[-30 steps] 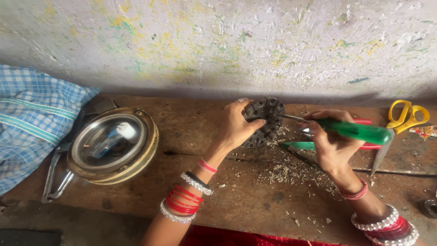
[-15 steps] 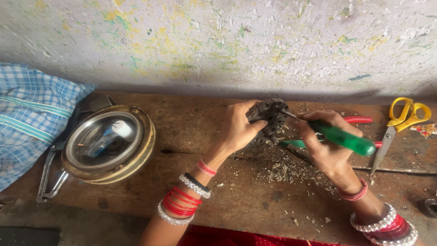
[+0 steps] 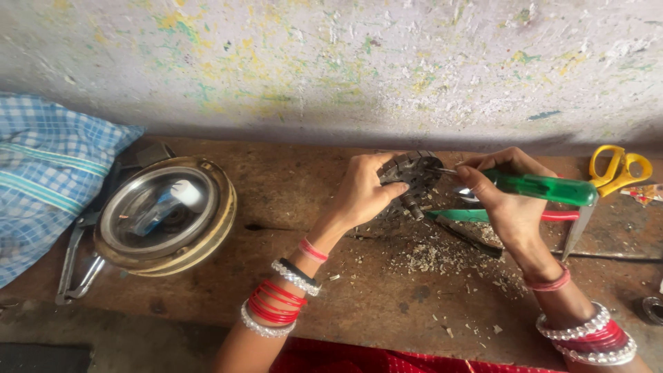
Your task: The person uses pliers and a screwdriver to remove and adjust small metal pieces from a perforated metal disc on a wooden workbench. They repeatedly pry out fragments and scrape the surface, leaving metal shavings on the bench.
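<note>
My left hand (image 3: 367, 189) grips a dark round metal part (image 3: 414, 174) with slots and a short stub, held tilted just above the wooden bench (image 3: 290, 276). My right hand (image 3: 505, 199) holds a screwdriver with a green handle (image 3: 542, 188); its thin shaft points left, its tip touching the face of the metal part. Both wrists wear red and white bangles. Pale crumbs and shavings (image 3: 442, 259) lie scattered on the bench below the part.
A round metal dish inside a brass-coloured ring (image 3: 164, 215) sits at left, with pliers (image 3: 77, 259) beside it and blue checked cloth (image 3: 48, 173) at far left. Yellow-handled scissors (image 3: 615, 176) lie at right. Another green and red tool (image 3: 497, 215) lies under my right hand.
Both hands have shifted slightly down and left in view, with the screwdriver handle lowering. The part has turned a little in my left hand.
</note>
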